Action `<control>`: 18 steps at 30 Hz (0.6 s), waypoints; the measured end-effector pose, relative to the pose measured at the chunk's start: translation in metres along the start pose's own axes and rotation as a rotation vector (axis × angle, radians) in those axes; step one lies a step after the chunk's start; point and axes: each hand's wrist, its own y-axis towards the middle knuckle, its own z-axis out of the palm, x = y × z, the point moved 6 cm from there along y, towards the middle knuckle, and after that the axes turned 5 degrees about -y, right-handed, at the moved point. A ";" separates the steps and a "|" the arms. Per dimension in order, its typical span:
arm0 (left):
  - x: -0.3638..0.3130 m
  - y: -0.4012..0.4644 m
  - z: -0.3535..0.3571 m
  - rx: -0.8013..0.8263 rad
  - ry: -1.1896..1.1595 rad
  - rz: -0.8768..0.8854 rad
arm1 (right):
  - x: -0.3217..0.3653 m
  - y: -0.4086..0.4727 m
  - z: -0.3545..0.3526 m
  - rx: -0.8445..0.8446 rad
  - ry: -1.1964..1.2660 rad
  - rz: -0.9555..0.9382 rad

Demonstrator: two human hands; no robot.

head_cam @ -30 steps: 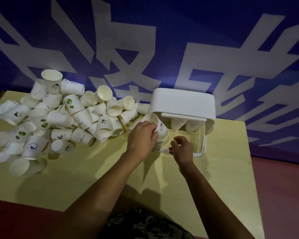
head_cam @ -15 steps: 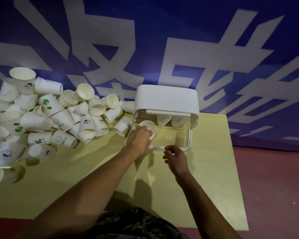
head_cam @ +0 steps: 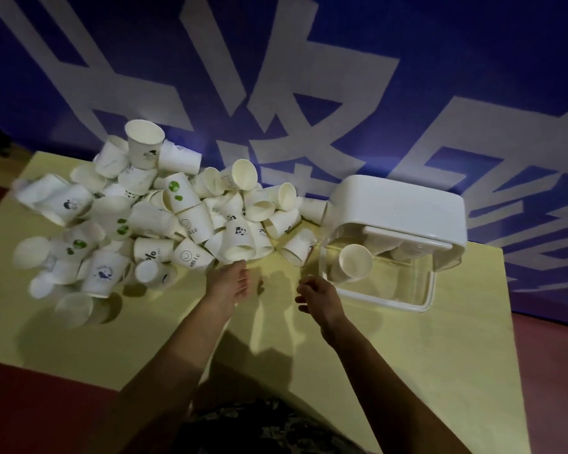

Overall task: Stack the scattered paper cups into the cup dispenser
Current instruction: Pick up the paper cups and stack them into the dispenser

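Left hand (head_cam: 232, 283) was stretched toward the paper cup pile (head_cam: 151, 221), fingers extended and slack, tips just short of a panda-print cup (head_cam: 240, 240) at the pile's near edge. It held nothing. Looked like a reach for the next cup.

Right hand (head_cam: 318, 298) hung loosely curled and empty, just beside the cup dispenser (head_cam: 397, 217) at its 8 o'clock. Probably parked there to steady the box or take the next cup.

Dispenser sat at 3 o'clock from the pile, against the blue banner (head_cam: 309, 77): white lid on top, clear body open toward the camera. One stacked cup (head_cam: 354, 262) lay on its side in the left end, mouth toward the person; my guess is it's stacked that way so cups nest in from the front. More cup shapes showed behind it under the lid, count unclear.

Most cups remained loose on the yellow table (head_cam: 407, 355), tumbled at 9 to 12 o'clock from the hands, so the task was early. Near-edge cups were leaning on each other; pulling one could shift its neighbours.
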 end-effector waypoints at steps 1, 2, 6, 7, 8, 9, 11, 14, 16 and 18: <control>-0.004 0.005 -0.008 -0.001 -0.037 -0.045 | 0.002 0.006 0.008 -0.023 -0.030 0.012; -0.007 0.011 -0.013 0.013 -0.079 -0.096 | 0.006 0.014 0.012 -0.068 -0.120 -0.003; -0.017 0.029 -0.015 0.103 -0.241 -0.307 | 0.031 0.035 0.028 -0.221 -0.678 -0.225; -0.020 0.034 -0.013 0.118 -0.263 -0.340 | 0.036 0.040 0.031 -0.243 -0.748 -0.273; -0.022 0.038 -0.010 0.127 -0.278 -0.369 | 0.040 0.045 0.035 -0.264 -0.815 -0.314; -0.024 0.041 -0.007 0.128 -0.287 -0.395 | 0.044 0.052 0.037 -0.280 -0.886 -0.338; -0.026 0.047 -0.004 0.111 -0.309 -0.442 | 0.050 0.065 0.041 -0.300 -1.030 -0.359; -0.032 0.056 -0.004 0.083 -0.328 -0.473 | 0.057 0.083 0.044 -0.304 -1.162 -0.360; -0.037 0.062 -0.006 0.072 -0.328 -0.475 | 0.058 0.093 0.045 -0.294 -1.148 -0.350; -0.041 0.066 -0.009 0.069 -0.272 -0.435 | 0.062 0.098 0.045 -0.321 -1.128 -0.352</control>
